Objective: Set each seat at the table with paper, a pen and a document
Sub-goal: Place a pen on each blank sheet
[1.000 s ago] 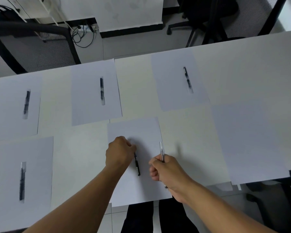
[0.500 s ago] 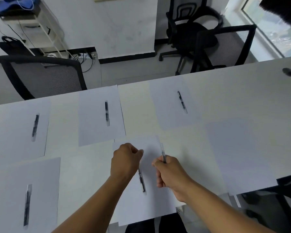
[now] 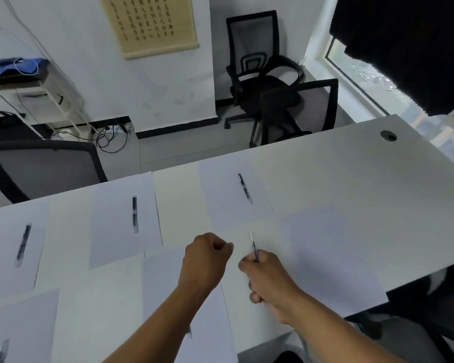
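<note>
Both forearms reach out over the white table (image 3: 351,163). Right hand (image 3: 269,280) is curled round a silver pen (image 3: 254,246), tip pointing away. Left hand (image 3: 206,260) is a loose fist, apparently empty. Beyond them, far sheets (image 3: 233,203) each carry a black pen (image 3: 244,188).

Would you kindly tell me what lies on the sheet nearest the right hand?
Nothing shows on that sheet: no pen on its visible surface. The right hand holds a pen beside it; the wrist covers its near-left edge.
</note>
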